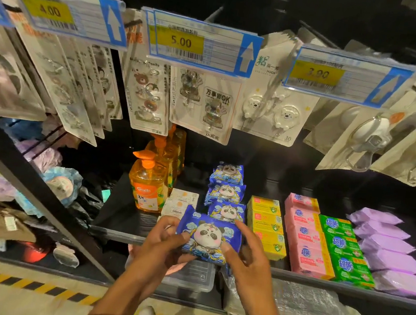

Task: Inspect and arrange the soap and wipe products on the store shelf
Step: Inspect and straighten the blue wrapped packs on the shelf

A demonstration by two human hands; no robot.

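Two hands hold one blue panda wipe pack (208, 237) just in front of the shelf edge (111, 233). My left hand (165, 240) pinches its left side and my right hand (248, 254) pinches its right side. Three more panda packs (226, 192) sit in a line behind it. I think I should check it, then lay it flat at the front of that line, straight, not bumping the yellow soap (266, 222).

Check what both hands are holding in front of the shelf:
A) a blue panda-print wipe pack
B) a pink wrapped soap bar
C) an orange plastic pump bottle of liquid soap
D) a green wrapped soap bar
A: the left hand and right hand pinch the blue panda-print wipe pack by its two sides.
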